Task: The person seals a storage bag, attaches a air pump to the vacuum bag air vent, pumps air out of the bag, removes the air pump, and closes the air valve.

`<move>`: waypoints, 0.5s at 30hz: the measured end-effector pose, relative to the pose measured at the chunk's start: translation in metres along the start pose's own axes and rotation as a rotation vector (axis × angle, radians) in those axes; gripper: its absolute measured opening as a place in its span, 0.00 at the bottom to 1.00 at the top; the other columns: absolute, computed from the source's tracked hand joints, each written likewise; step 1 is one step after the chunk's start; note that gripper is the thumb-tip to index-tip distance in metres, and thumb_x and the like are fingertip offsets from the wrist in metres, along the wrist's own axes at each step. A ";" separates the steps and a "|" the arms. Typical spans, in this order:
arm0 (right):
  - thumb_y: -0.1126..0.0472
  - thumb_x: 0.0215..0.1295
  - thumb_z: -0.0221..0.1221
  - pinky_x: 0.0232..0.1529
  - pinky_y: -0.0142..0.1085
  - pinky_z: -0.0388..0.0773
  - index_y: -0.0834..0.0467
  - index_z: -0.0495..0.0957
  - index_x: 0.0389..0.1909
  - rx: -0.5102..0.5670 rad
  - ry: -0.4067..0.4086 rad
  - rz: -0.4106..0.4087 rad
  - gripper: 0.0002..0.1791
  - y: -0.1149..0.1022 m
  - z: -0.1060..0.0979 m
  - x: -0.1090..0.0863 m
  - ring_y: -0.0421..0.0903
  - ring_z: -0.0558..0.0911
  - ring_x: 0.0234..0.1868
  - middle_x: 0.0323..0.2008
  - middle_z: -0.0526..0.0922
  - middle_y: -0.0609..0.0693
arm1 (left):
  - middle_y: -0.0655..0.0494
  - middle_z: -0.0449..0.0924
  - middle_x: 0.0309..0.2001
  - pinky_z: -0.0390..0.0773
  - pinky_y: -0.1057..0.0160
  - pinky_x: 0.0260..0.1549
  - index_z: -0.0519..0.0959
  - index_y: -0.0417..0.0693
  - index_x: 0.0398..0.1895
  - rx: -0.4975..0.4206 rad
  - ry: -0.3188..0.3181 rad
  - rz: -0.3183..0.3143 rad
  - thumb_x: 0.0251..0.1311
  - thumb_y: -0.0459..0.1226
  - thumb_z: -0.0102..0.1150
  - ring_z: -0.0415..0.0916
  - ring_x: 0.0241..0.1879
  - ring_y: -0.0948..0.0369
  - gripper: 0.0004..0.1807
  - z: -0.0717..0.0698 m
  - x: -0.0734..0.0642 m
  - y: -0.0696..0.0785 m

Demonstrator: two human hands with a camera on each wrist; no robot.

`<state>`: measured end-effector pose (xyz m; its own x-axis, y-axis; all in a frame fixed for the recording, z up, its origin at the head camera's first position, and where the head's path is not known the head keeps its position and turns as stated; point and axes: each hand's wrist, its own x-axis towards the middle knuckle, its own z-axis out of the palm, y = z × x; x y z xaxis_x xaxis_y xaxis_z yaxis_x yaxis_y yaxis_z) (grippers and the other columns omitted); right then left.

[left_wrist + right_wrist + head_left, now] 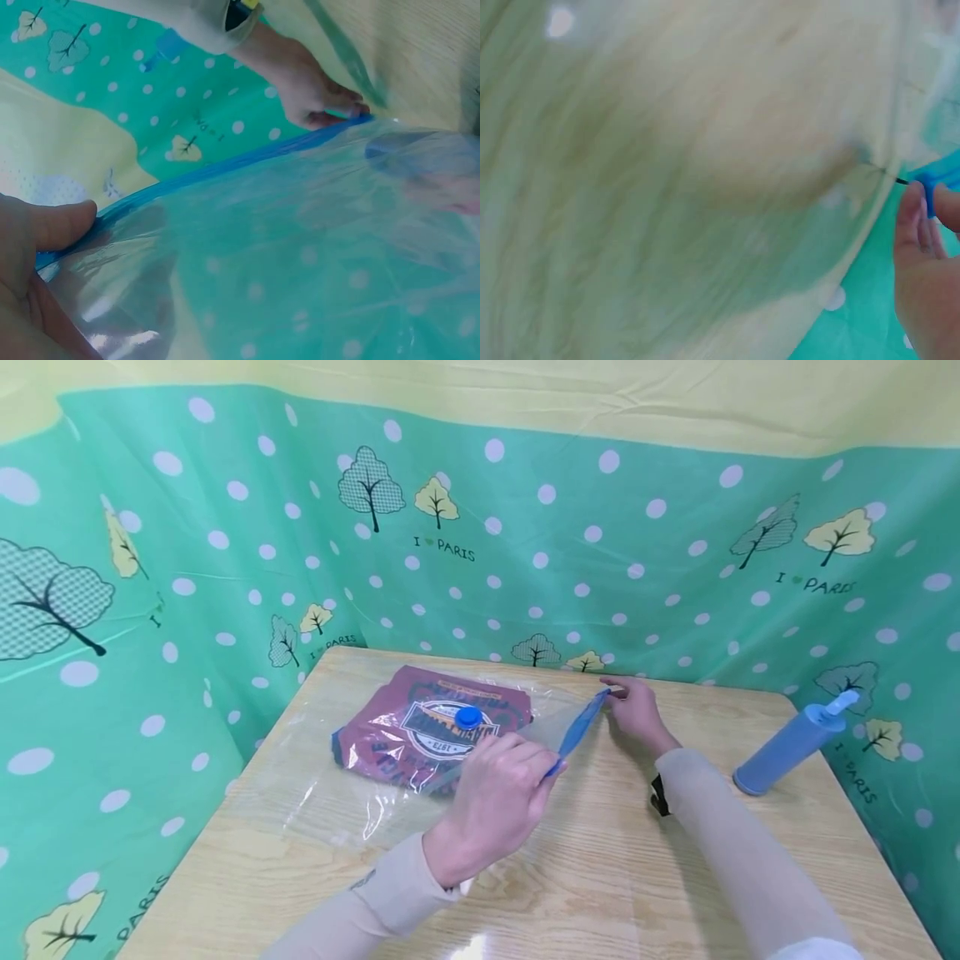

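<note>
Bag of clear plastic [367, 814]: lay left of the right hand [636, 714], maroon printed bundle [390, 718] inside.
Left hand [498, 789]: pinched near end of bag's blue strip [581, 728].
Right hand: pinched strip's far end.

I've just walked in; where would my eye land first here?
Probably on the bright green curtain printed with trees and dots, behind the table. Next, the clear bag around a maroon bundle, its blue edge pinched by the left hand and right hand. Then the blue cylinder on the table's right side.
</note>
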<state>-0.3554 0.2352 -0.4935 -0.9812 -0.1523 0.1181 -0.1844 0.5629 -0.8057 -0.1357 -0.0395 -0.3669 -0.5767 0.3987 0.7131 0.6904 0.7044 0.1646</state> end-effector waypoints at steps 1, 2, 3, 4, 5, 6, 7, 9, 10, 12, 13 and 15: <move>0.77 0.73 0.53 0.42 0.37 0.85 0.65 0.72 0.73 0.049 -0.004 0.032 0.27 -0.003 -0.001 0.000 0.64 0.80 0.62 0.72 0.70 0.66 | 0.60 0.90 0.37 0.77 0.65 0.32 0.90 0.50 0.35 -0.002 -0.004 0.001 0.64 0.37 0.74 0.83 0.36 0.61 0.02 0.001 0.000 0.000; 0.77 0.73 0.53 0.41 0.35 0.84 0.65 0.70 0.74 0.098 -0.006 0.061 0.29 -0.005 -0.002 -0.001 0.65 0.80 0.62 0.74 0.68 0.66 | 0.60 0.90 0.37 0.77 0.65 0.33 0.90 0.50 0.36 0.001 -0.008 0.003 0.64 0.38 0.74 0.83 0.36 0.61 0.02 0.003 0.000 0.001; 0.76 0.72 0.53 0.41 0.33 0.83 0.65 0.69 0.75 0.138 -0.011 0.086 0.30 -0.008 -0.003 -0.001 0.64 0.80 0.62 0.75 0.66 0.67 | 0.60 0.90 0.37 0.77 0.65 0.33 0.90 0.50 0.36 0.001 -0.013 0.006 0.64 0.38 0.74 0.83 0.36 0.61 0.02 0.004 -0.001 0.001; 0.75 0.72 0.53 0.45 0.33 0.83 0.65 0.67 0.77 0.175 -0.019 0.107 0.32 -0.010 -0.004 -0.002 0.63 0.80 0.62 0.76 0.65 0.67 | 0.61 0.90 0.37 0.77 0.65 0.33 0.91 0.51 0.36 0.001 -0.017 0.008 0.64 0.38 0.74 0.83 0.36 0.62 0.02 0.006 -0.001 0.002; 0.75 0.71 0.53 0.51 0.33 0.82 0.65 0.64 0.78 0.208 -0.027 0.126 0.34 -0.012 -0.005 -0.002 0.62 0.80 0.62 0.77 0.63 0.67 | 0.61 0.90 0.37 0.77 0.66 0.33 0.91 0.51 0.36 0.000 -0.022 0.010 0.64 0.38 0.73 0.83 0.36 0.62 0.02 0.008 -0.001 0.002; 0.74 0.72 0.53 0.55 0.35 0.81 0.65 0.62 0.79 0.236 -0.036 0.143 0.35 -0.014 -0.006 -0.003 0.60 0.80 0.61 0.77 0.61 0.68 | 0.61 0.90 0.37 0.77 0.66 0.34 0.91 0.51 0.37 -0.002 -0.026 0.011 0.65 0.37 0.73 0.83 0.36 0.62 0.01 0.010 -0.001 0.003; 0.73 0.73 0.52 0.58 0.37 0.80 0.65 0.59 0.80 0.262 -0.046 0.160 0.35 -0.016 -0.007 -0.004 0.57 0.80 0.60 0.78 0.59 0.68 | 0.61 0.90 0.38 0.77 0.66 0.34 0.91 0.51 0.37 -0.004 -0.030 0.012 0.65 0.37 0.73 0.83 0.36 0.62 0.01 0.012 -0.001 0.003; 0.73 0.75 0.50 0.64 0.43 0.78 0.66 0.55 0.82 0.327 -0.063 0.195 0.35 -0.019 -0.009 -0.006 0.51 0.81 0.56 0.79 0.56 0.70 | 0.61 0.90 0.38 0.76 0.66 0.34 0.91 0.51 0.38 -0.009 -0.039 0.014 0.64 0.37 0.73 0.83 0.36 0.62 0.02 0.015 -0.001 0.004; 0.73 0.76 0.49 0.66 0.45 0.76 0.66 0.53 0.82 0.365 -0.069 0.208 0.36 -0.020 -0.009 -0.007 0.48 0.81 0.54 0.79 0.55 0.71 | 0.61 0.90 0.38 0.76 0.66 0.34 0.91 0.51 0.38 -0.009 -0.043 0.015 0.64 0.37 0.73 0.83 0.37 0.62 0.03 0.017 0.000 0.004; 0.73 0.77 0.46 0.68 0.48 0.74 0.68 0.49 0.82 0.432 -0.079 0.234 0.35 -0.022 -0.011 -0.010 0.43 0.82 0.50 0.79 0.52 0.72 | 0.61 0.90 0.39 0.77 0.66 0.35 0.91 0.51 0.39 -0.003 -0.051 0.019 0.63 0.37 0.73 0.83 0.37 0.61 0.03 0.020 0.001 0.004; 0.73 0.78 0.45 0.68 0.48 0.73 0.69 0.48 0.82 0.458 -0.084 0.245 0.35 -0.024 -0.011 -0.011 0.42 0.81 0.49 0.79 0.51 0.73 | 0.61 0.90 0.39 0.77 0.66 0.35 0.91 0.51 0.39 0.000 -0.057 0.022 0.63 0.36 0.73 0.83 0.37 0.61 0.04 0.022 0.001 0.005; 0.73 0.79 0.44 0.68 0.47 0.74 0.70 0.46 0.82 0.484 -0.094 0.261 0.34 -0.025 -0.012 -0.014 0.42 0.81 0.50 0.78 0.53 0.74 | 0.61 0.90 0.39 0.77 0.66 0.35 0.91 0.51 0.39 0.004 -0.071 0.028 0.63 0.36 0.73 0.83 0.37 0.62 0.04 0.025 0.004 0.006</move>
<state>-0.3376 0.2326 -0.4681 -0.9776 -0.1417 -0.1555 0.1327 0.1578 -0.9785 -0.1445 -0.0194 -0.3804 -0.5868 0.4591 0.6670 0.7053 0.6944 0.1426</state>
